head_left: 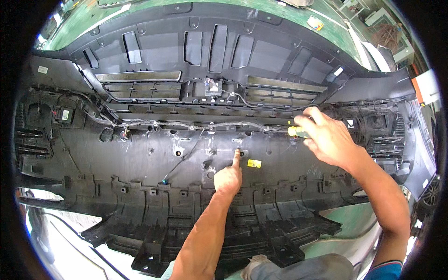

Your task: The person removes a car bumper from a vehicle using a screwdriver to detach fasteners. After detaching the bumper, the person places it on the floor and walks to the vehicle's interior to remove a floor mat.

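A large black car bumper cover [126, 163] lies with its inner side up, stretching across the view. My left hand [228, 179] reaches to its middle, index finger stretched out and the other fingers curled. That fingertip touches the panel beside a small round hole, just left of a yellow label [254, 164]. Further right, my right hand [329, 140] is raised over the panel, its fingers wrapped round a screwdriver [298, 132] with a yellow and dark green handle. The fingers are slightly blurred, and I cannot make out the screwdriver's blade.
A wiring harness [200, 126] runs across the cover, with a loose branch ending in a teal connector [164, 181]. A small module [213, 87] sits between the grille openings. Behind lies a green floor [322, 14]; my bent knee [308, 268] is at the lower edge.
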The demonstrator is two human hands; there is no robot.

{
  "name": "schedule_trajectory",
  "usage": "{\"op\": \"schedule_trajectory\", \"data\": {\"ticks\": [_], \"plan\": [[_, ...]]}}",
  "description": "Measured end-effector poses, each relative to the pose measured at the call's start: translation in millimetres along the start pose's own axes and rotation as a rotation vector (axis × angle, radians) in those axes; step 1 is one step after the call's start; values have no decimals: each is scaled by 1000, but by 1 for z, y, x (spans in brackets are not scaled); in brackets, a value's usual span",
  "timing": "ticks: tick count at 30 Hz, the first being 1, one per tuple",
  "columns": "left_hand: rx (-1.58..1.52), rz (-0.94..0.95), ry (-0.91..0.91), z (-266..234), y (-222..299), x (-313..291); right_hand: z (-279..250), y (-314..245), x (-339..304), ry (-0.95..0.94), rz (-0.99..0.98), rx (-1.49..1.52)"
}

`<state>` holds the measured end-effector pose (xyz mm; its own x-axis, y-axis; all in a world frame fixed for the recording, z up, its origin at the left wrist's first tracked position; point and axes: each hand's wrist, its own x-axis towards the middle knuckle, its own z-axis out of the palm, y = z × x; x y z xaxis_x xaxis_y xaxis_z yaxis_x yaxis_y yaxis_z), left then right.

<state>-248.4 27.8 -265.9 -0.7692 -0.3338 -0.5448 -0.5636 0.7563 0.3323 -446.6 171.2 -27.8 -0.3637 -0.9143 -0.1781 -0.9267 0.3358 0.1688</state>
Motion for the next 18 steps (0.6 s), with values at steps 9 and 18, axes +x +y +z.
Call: {"op": "schedule_trajectory", "data": {"ticks": [9,18], "plan": [[-94,-7,-34,-11,-3,-7,-16,-7,7,-120,381,265],[-98,1,-18,-7,-5,-4,-9,2,3,-117,219,165]]}}
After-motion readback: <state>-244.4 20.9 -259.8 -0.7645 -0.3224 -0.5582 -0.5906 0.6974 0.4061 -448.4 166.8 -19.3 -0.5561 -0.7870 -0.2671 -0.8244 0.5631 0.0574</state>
